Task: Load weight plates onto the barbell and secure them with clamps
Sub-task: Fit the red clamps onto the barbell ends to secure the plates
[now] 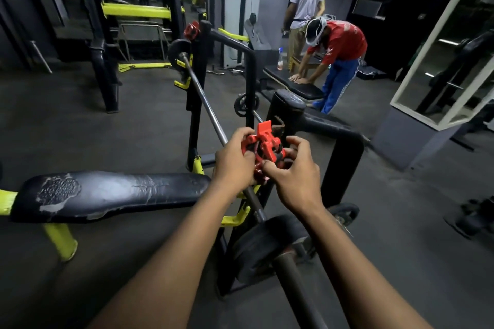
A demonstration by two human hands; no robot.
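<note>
Red clamp (263, 151) gripped by left hand (233, 160) and right hand (295, 171). Lever best opened fully, clamp slid along barbell (203, 103) against plate (263, 244).

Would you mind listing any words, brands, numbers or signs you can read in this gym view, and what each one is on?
None can be read.
Red shirt of the person bending over the far bench: pale markings, too blurred to read.
Red clamp held in both hands: no lettering legible.
Black weight plate on the near end of the barbell: no number visible.
Spray bottle: label too small.
</note>
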